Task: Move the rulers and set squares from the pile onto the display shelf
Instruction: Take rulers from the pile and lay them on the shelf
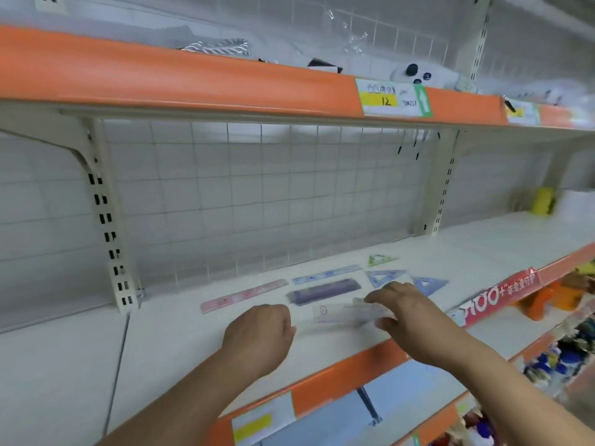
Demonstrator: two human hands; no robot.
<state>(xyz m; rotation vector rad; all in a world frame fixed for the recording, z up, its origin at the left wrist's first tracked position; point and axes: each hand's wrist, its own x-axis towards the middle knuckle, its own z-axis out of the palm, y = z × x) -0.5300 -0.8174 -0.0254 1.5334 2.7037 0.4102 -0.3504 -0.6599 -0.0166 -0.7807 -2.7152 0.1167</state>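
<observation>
Display shelf (180,342): white deck, orange front lip, wire grid back panel (257,194).
Already laid out mid-shelf: pink ruler (243,296) on the left, blue ruler (326,274) farther back, dark purple ruler (323,291) just near of the blue one.
Set squares to the right: green set square (380,259) farthest back, blue set square (383,277) nearer, second blue set square (429,283) right of that.
Right hand (402,312): fingers above and thumb below, grasping the right end of a clear ruler (341,312). The ruler is motion-blurred, low over the deck near the front lip, just near of the purple one. Can't tell if it's touching down.
Left hand (260,329): just left of the clear ruler's free end, fingers curled under and hidden. Can't tell if it's clenched on anything.
Red banner (499,297) hangs on the lip to the right. Upper shelf carries a price label (394,98).
</observation>
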